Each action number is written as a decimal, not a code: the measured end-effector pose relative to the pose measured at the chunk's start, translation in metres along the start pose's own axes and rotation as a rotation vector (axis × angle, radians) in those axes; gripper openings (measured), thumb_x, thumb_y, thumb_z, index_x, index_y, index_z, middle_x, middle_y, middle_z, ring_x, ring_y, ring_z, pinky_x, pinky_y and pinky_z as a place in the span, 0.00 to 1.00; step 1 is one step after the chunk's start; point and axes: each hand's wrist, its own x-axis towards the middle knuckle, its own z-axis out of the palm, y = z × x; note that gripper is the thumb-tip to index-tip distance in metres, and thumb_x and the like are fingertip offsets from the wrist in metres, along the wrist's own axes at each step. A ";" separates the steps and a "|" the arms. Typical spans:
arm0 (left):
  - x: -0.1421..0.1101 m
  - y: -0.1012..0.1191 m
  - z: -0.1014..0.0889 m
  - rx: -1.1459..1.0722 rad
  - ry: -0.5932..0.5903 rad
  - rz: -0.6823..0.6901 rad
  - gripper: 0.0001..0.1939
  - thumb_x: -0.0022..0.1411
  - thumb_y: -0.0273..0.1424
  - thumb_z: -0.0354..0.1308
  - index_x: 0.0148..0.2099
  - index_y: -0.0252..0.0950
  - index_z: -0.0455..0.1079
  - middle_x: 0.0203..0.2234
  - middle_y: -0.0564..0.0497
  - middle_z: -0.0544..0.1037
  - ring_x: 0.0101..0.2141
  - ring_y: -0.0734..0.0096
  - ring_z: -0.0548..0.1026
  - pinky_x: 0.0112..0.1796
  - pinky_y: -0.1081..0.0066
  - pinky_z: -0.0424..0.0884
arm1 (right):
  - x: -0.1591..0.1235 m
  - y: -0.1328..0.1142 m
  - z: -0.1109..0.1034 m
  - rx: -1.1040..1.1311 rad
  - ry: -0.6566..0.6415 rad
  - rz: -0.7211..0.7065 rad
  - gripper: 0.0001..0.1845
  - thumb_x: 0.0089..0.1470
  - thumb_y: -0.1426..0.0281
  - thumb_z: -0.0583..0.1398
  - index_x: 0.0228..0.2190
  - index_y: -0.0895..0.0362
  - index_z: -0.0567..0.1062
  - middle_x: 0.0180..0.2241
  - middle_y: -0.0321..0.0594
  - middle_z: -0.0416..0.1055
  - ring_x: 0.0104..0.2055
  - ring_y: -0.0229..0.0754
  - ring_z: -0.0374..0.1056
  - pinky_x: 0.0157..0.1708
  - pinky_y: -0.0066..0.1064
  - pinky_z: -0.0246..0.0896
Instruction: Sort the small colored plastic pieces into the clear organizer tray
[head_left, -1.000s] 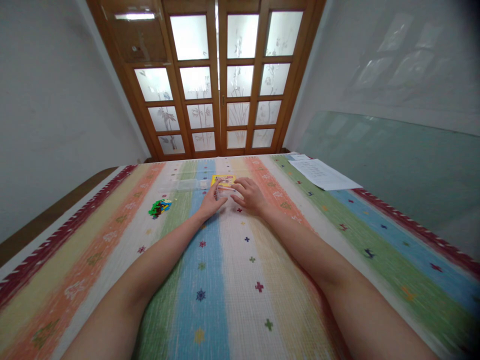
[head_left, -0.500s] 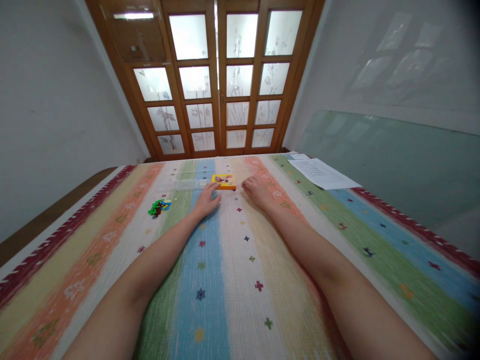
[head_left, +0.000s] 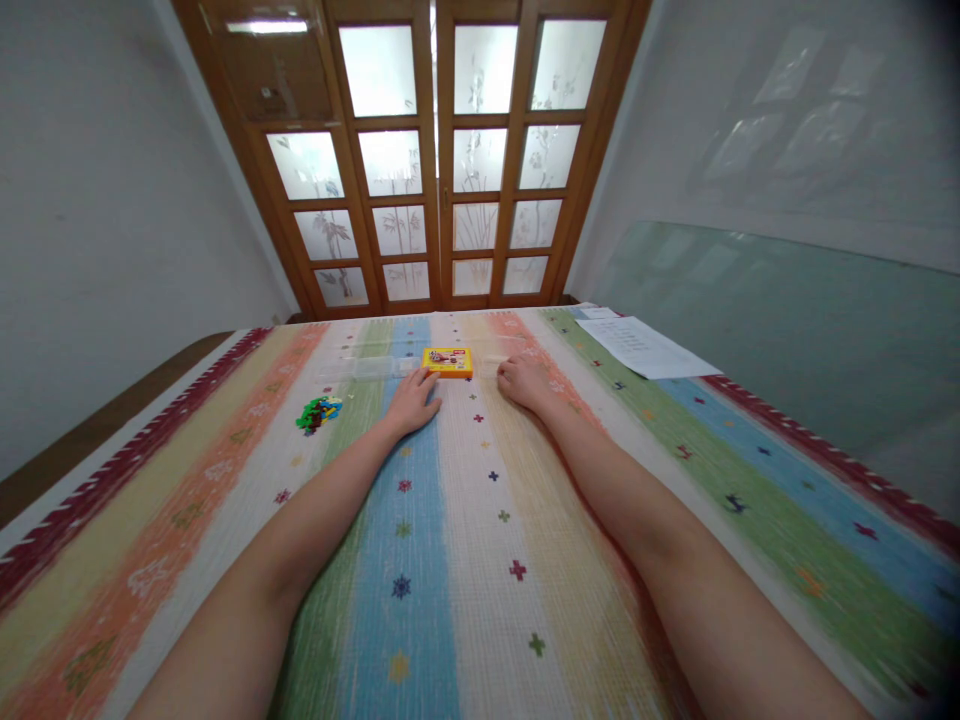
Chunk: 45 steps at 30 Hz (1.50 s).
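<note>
A small yellow box [head_left: 447, 361] with a printed top lies flat on the striped cloth [head_left: 465, 560], far out in front of me. My left hand [head_left: 414, 398] rests on the cloth just below the box's left corner, fingers stretched out and holding nothing. My right hand [head_left: 521, 380] sits to the right of the box with its fingers curled under. A faint clear plastic piece [head_left: 491, 360] shows at its fingertips, and I cannot make out whether the fingers grip it.
A clear plastic tray [head_left: 367, 368] lies left of the yellow box. A small heap of coloured bits [head_left: 319, 412] sits further left. A printed paper sheet [head_left: 645, 347] lies at the far right, beside a leaning glass pane [head_left: 787, 330]. Wooden doors [head_left: 435, 160] stand behind the table.
Both hands were together over the yellow box with something clear between them. The right hand has moved away to the right, and the left hand has settled flat on the cloth.
</note>
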 end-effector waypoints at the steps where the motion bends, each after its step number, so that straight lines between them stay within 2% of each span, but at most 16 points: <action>1: 0.000 0.000 0.000 0.002 -0.004 -0.001 0.32 0.63 0.36 0.60 0.67 0.34 0.66 0.69 0.36 0.61 0.70 0.44 0.55 0.70 0.47 0.47 | 0.000 -0.001 0.000 0.002 -0.005 0.000 0.17 0.65 0.66 0.56 0.43 0.57 0.84 0.44 0.52 0.78 0.50 0.51 0.69 0.52 0.39 0.60; 5: 0.000 0.002 -0.001 0.024 -0.013 -0.009 0.32 0.63 0.39 0.60 0.67 0.35 0.65 0.69 0.36 0.61 0.70 0.44 0.55 0.69 0.47 0.48 | 0.001 -0.002 0.000 0.025 -0.014 0.021 0.19 0.66 0.61 0.56 0.41 0.58 0.84 0.44 0.52 0.78 0.48 0.51 0.70 0.51 0.38 0.61; 9: -0.001 0.006 -0.003 0.054 -0.004 0.007 0.31 0.64 0.39 0.59 0.67 0.37 0.66 0.67 0.37 0.63 0.68 0.46 0.59 0.68 0.47 0.51 | 0.001 -0.001 0.001 0.042 -0.003 0.067 0.19 0.66 0.62 0.55 0.40 0.58 0.83 0.45 0.52 0.77 0.48 0.51 0.70 0.50 0.38 0.61; 12: -0.001 0.006 -0.004 0.054 0.001 0.025 0.31 0.64 0.40 0.60 0.67 0.39 0.66 0.66 0.38 0.64 0.67 0.46 0.60 0.68 0.48 0.52 | 0.000 -0.003 0.000 0.066 0.041 0.037 0.17 0.66 0.62 0.56 0.41 0.57 0.82 0.46 0.51 0.76 0.51 0.51 0.69 0.53 0.39 0.60; 17: -0.001 0.003 -0.003 0.028 0.011 0.045 0.32 0.62 0.41 0.62 0.67 0.39 0.66 0.67 0.39 0.63 0.68 0.46 0.59 0.69 0.49 0.50 | 0.000 -0.008 0.001 0.085 0.049 -0.086 0.15 0.66 0.68 0.56 0.44 0.57 0.81 0.46 0.50 0.77 0.52 0.50 0.68 0.54 0.40 0.59; 20: -0.002 0.004 -0.003 0.022 -0.014 0.075 0.31 0.63 0.41 0.61 0.66 0.41 0.67 0.68 0.41 0.63 0.68 0.47 0.58 0.69 0.50 0.50 | 0.000 -0.007 0.003 0.053 0.041 -0.071 0.14 0.63 0.73 0.56 0.44 0.58 0.81 0.45 0.51 0.77 0.51 0.51 0.67 0.53 0.40 0.60; 24: -0.002 0.006 -0.002 0.048 -0.070 0.110 0.25 0.66 0.40 0.57 0.63 0.40 0.71 0.64 0.41 0.68 0.65 0.49 0.63 0.67 0.50 0.55 | 0.001 -0.008 0.003 0.035 0.055 -0.036 0.15 0.61 0.75 0.56 0.45 0.58 0.80 0.47 0.50 0.76 0.52 0.50 0.67 0.54 0.40 0.60; 28: -0.002 0.005 0.001 0.091 -0.022 0.057 0.22 0.66 0.40 0.58 0.59 0.38 0.73 0.60 0.39 0.71 0.61 0.49 0.67 0.65 0.50 0.58 | 0.004 -0.028 0.001 0.064 0.093 -0.107 0.15 0.65 0.71 0.55 0.49 0.57 0.78 0.51 0.50 0.75 0.53 0.50 0.67 0.56 0.40 0.60; 33: -0.002 0.003 0.003 0.081 0.057 -0.085 0.17 0.65 0.37 0.60 0.53 0.38 0.76 0.55 0.40 0.74 0.59 0.49 0.69 0.64 0.50 0.60 | 0.017 -0.064 0.007 0.067 0.054 -0.282 0.16 0.65 0.68 0.58 0.52 0.57 0.76 0.55 0.51 0.73 0.58 0.50 0.65 0.58 0.41 0.59; 36: -0.002 0.001 0.003 0.078 0.081 -0.121 0.15 0.64 0.36 0.60 0.52 0.37 0.77 0.55 0.40 0.74 0.59 0.50 0.69 0.63 0.50 0.61 | 0.029 -0.079 0.014 0.062 0.078 -0.254 0.23 0.64 0.66 0.60 0.59 0.56 0.72 0.58 0.51 0.71 0.60 0.52 0.64 0.60 0.42 0.58; 38: -0.002 0.000 0.003 0.069 0.091 -0.115 0.15 0.64 0.35 0.60 0.51 0.38 0.77 0.56 0.40 0.74 0.59 0.50 0.69 0.63 0.50 0.61 | 0.037 -0.084 0.019 0.049 0.072 -0.215 0.25 0.63 0.66 0.62 0.60 0.56 0.71 0.58 0.51 0.71 0.60 0.53 0.65 0.60 0.43 0.59; 41: -0.001 -0.002 0.003 0.056 0.100 -0.101 0.14 0.63 0.35 0.60 0.50 0.38 0.78 0.56 0.41 0.74 0.58 0.50 0.70 0.62 0.50 0.62 | 0.042 -0.084 0.023 0.028 0.036 -0.210 0.22 0.64 0.69 0.60 0.59 0.56 0.72 0.58 0.52 0.72 0.59 0.53 0.66 0.60 0.43 0.59; 45: 0.000 0.001 -0.001 0.029 0.117 -0.115 0.14 0.66 0.33 0.57 0.50 0.38 0.78 0.51 0.42 0.77 0.55 0.53 0.72 0.60 0.54 0.65 | 0.037 -0.077 0.021 0.009 0.004 -0.253 0.22 0.66 0.71 0.58 0.60 0.56 0.72 0.60 0.51 0.71 0.60 0.52 0.66 0.60 0.42 0.59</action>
